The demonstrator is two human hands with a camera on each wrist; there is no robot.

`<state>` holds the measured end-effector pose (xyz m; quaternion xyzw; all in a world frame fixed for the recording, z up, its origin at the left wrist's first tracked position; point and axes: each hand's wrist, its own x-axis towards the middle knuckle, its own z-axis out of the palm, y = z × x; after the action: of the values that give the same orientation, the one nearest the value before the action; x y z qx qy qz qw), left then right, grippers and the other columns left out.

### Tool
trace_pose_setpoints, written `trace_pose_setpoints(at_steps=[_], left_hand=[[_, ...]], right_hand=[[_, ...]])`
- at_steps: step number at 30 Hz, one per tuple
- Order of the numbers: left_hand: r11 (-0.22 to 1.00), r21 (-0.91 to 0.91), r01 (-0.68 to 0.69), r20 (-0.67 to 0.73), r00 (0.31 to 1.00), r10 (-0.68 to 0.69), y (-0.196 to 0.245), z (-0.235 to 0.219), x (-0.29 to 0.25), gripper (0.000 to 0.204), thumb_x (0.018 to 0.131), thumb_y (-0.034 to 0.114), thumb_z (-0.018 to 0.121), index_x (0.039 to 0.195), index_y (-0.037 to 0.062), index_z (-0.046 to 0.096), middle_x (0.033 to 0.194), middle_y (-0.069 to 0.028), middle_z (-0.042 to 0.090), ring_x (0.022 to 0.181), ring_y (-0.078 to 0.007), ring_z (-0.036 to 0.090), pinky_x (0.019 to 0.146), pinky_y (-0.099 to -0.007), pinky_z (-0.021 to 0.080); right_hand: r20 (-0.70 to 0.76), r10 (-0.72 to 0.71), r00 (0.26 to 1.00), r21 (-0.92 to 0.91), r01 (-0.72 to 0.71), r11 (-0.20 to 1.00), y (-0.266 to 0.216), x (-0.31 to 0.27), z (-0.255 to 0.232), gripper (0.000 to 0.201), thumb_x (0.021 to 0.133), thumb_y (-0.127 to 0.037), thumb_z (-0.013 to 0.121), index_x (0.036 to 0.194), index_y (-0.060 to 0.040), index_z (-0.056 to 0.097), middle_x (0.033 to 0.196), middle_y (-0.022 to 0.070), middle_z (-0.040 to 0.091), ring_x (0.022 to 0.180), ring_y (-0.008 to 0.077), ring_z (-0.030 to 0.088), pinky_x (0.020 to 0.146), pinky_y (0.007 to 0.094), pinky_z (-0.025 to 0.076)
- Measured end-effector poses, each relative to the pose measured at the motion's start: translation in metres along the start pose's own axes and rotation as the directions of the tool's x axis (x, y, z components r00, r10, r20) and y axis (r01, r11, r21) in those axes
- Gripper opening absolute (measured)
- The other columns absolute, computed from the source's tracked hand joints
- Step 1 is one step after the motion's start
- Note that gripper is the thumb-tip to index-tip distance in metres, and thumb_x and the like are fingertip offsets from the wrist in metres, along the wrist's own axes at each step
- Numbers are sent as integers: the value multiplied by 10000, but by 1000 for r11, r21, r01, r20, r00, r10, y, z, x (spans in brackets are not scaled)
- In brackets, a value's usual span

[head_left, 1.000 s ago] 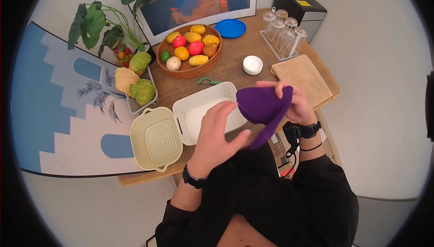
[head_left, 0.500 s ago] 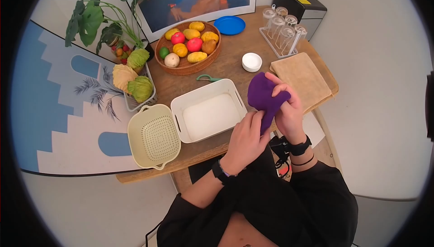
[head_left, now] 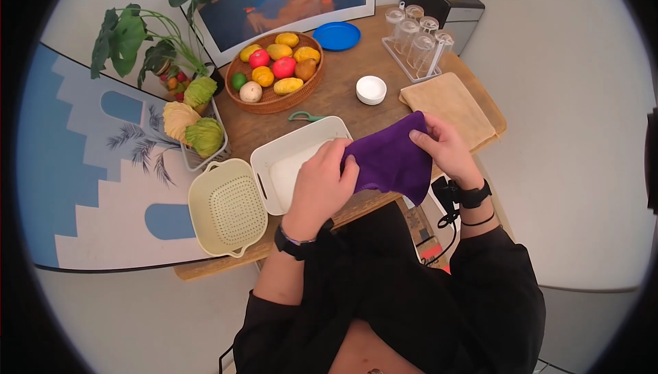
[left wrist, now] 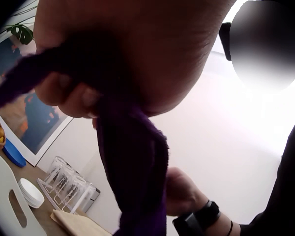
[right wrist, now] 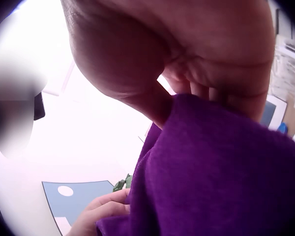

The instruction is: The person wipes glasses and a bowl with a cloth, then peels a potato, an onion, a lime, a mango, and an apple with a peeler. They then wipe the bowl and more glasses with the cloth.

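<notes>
A purple cloth is stretched between the two hands in the head view, above the table's front edge and right of the white bin. The left hand pinches its left end, thumb on top. At the upper right corner the right hand grips it between thumb and fingers. In the left wrist view the cloth hangs in folds below the left hand. The right wrist view has the cloth draped from the right hand, its thumb pressed against the fabric.
A white bin and a pale green colander stand near the front edge. Behind are green-handled scissors or a peeler, a fruit basket, white bowls, a blue plate, a glass rack and a folded brown cloth.
The bunched purple cloth is now spread out between the hands. The left hand has moved left and up with one end, the right hand slightly right. The table scene has shifted a little left.
</notes>
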<state>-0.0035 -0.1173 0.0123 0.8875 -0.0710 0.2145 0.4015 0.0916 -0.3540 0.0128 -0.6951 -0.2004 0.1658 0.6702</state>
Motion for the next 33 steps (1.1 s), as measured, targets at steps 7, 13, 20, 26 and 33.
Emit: trace_pose_setpoints(at_steps=[7, 13, 20, 26, 33], left_hand=[[948, -14, 317, 332, 896, -295, -1, -36, 9, 356, 899, 255, 738, 1180, 70, 621, 819, -119, 710, 718, -161, 667, 644, -293, 501], [846, -113, 522, 612, 707, -354, -22, -38, -1, 604, 832, 383, 810, 1279, 50, 576, 945, -157, 721, 822, -196, 687, 736, -314, 539], [637, -500, 587, 536, 787, -304, -20, -22, -5, 438, 911, 163, 750, 1285, 35, 562, 1048, -81, 687, 857, -101, 635, 735, -253, 509], [733, -520, 439, 393, 885, -251, -39, -16, 2, 319, 952, 96, 679, 1253, 25, 599, 1011, -54, 701, 815, -98, 632, 692, -251, 493], [781, -516, 352, 170, 936, -309, -46, -6, 9, 202, 988, 94, 629, 1172, 18, 665, 1033, -43, 710, 857, -92, 640, 775, -257, 520]], right_hand=[[96, 106, 990, 86, -115, 990, -1, -1, 1, 219, 991, -57, 612, 1196, 15, 639, 1013, 7, 716, 906, 79, 655, 851, 250, 526], [125, 94, 988, -341, -46, 939, -13, -4, -6, 204, 936, 20, 649, 1139, 2, 650, 980, 23, 705, 930, 97, 662, 840, 256, 528], [34, 189, 981, -108, -185, 977, -18, -11, -10, 157, 921, -18, 644, 1076, 0, 629, 839, 44, 680, 639, 108, 664, 535, 228, 520], [-122, 229, 966, 53, -224, 973, -15, -14, -20, 176, 945, -62, 602, 1108, 3, 605, 808, 66, 687, 522, 129, 645, 448, 238, 509], [-128, 177, 976, -80, -188, 979, -13, -18, -32, 189, 951, -175, 679, 1049, -17, 648, 732, 28, 665, 494, 77, 584, 438, 217, 455]])
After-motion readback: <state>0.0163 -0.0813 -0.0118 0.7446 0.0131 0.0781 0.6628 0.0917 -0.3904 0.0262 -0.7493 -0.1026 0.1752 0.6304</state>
